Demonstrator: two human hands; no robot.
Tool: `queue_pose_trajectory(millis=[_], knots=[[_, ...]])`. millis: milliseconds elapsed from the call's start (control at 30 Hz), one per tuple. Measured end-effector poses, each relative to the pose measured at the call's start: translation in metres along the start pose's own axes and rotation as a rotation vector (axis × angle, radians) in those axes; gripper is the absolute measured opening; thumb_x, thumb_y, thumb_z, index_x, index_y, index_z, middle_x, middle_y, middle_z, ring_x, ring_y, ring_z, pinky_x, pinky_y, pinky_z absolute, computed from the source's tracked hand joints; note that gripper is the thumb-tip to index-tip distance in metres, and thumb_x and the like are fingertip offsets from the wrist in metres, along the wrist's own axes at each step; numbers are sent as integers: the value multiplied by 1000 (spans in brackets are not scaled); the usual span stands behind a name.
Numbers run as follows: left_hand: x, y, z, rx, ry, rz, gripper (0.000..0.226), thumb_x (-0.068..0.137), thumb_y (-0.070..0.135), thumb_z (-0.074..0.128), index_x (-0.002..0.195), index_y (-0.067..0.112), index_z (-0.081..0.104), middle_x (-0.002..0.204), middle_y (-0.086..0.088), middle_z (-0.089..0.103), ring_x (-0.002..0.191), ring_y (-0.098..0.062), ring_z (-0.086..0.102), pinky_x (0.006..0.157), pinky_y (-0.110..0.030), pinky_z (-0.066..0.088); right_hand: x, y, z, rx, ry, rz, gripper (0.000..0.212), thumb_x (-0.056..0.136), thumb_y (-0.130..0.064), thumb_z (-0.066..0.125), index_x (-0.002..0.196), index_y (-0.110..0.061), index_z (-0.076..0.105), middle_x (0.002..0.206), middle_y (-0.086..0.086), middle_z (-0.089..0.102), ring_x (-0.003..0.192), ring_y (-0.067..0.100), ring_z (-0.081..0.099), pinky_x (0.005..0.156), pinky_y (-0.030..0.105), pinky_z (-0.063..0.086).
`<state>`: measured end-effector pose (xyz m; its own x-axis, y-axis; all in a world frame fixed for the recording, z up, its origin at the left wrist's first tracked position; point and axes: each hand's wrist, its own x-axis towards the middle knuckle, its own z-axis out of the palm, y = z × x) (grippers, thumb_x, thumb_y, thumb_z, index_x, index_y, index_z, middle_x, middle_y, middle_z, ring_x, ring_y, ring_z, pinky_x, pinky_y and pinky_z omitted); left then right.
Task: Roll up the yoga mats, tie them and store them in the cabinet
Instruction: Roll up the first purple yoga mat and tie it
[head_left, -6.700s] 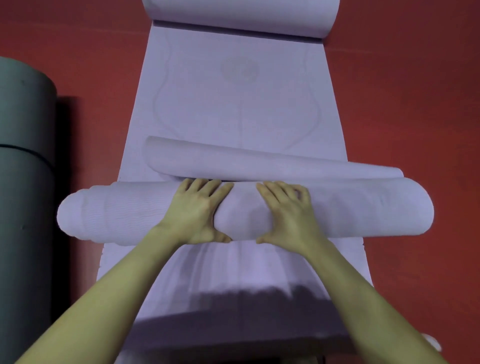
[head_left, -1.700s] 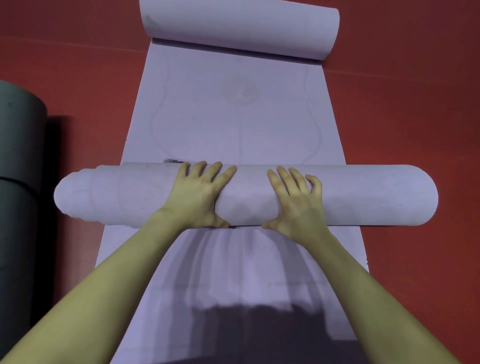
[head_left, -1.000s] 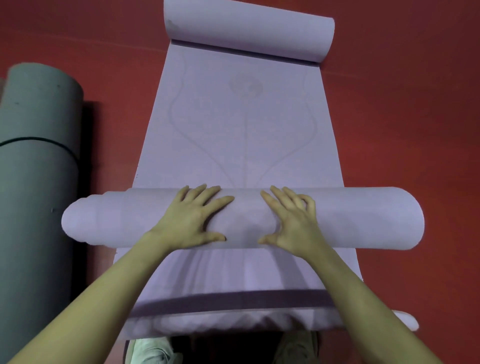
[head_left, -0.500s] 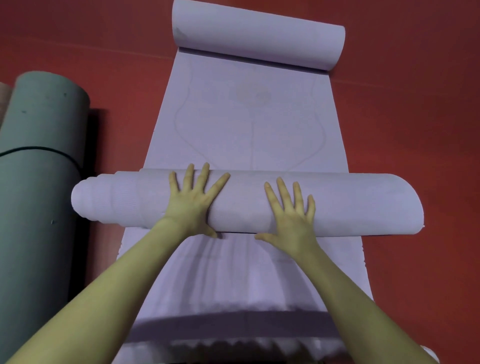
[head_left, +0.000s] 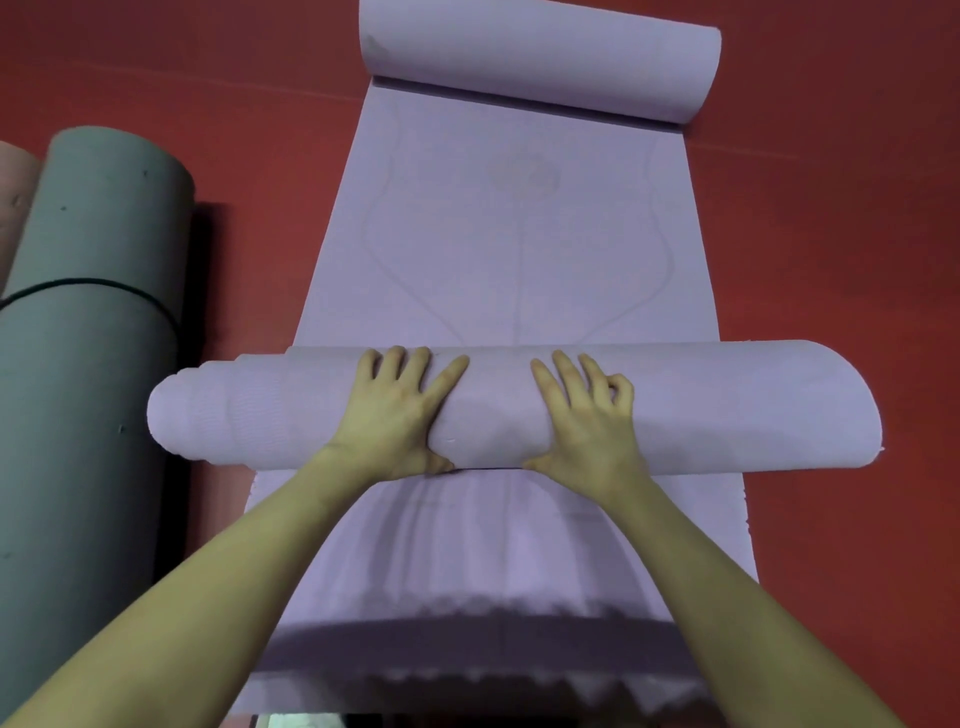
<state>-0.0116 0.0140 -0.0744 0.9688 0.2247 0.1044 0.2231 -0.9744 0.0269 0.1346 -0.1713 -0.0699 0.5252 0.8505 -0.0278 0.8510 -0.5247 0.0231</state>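
Observation:
A lilac yoga mat (head_left: 519, 249) lies lengthwise on the red floor, running away from me. Its near part is wound into a thick roll (head_left: 753, 410) lying crosswise, with the left end telescoped outward. My left hand (head_left: 400, 415) presses on top of the roll left of centre, fingers spread and thumb at the near side. My right hand (head_left: 587, 421) presses beside it, with the two outer fingers bent. The mat's far end (head_left: 540, 57) curls up into a loose roll. More lilac mat lies flat under my forearms.
A grey-green rolled mat (head_left: 88, 364) tied with a black band (head_left: 93, 285) lies along the left, close to the lilac roll's left end. A pinkish roll (head_left: 13, 197) shows at the far left edge. Red floor (head_left: 831, 234) stretches to the right.
A loose flap lying ahead of the roll earlier has been wound in. In the last half second both hands stayed on the roll, and my right hand's outer fingers bent.

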Motion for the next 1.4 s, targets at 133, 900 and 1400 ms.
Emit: queue_pose_trajectory(millis=[133,900,1400], knots=[[-31,23,0,-49,9,-5,103,53,78,60,132,12,54,111,-22,58,88,-37,55,76,-44,36,-33,-3,-5,18,-52,-11,119,32,-58,85,133,-13,41,132,14,54,120,38,50,88,44,26],[-211,-50,-52,-62,-1,-621,56,79,41,54,125,11,61,132,-19,55,118,-38,52,93,-48,42,20,-197,-19,144,-166,-361,84,78,-72,23,146,-25,37,148,14,40,128,44,41,101,58,28],[-338,21,-25,-151,270,-1045,35,89,33,43,104,9,64,111,-10,58,86,-32,53,70,-36,41,-11,-228,-8,182,77,-397,55,81,-58,49,130,-34,57,129,9,54,111,43,44,90,48,25]])
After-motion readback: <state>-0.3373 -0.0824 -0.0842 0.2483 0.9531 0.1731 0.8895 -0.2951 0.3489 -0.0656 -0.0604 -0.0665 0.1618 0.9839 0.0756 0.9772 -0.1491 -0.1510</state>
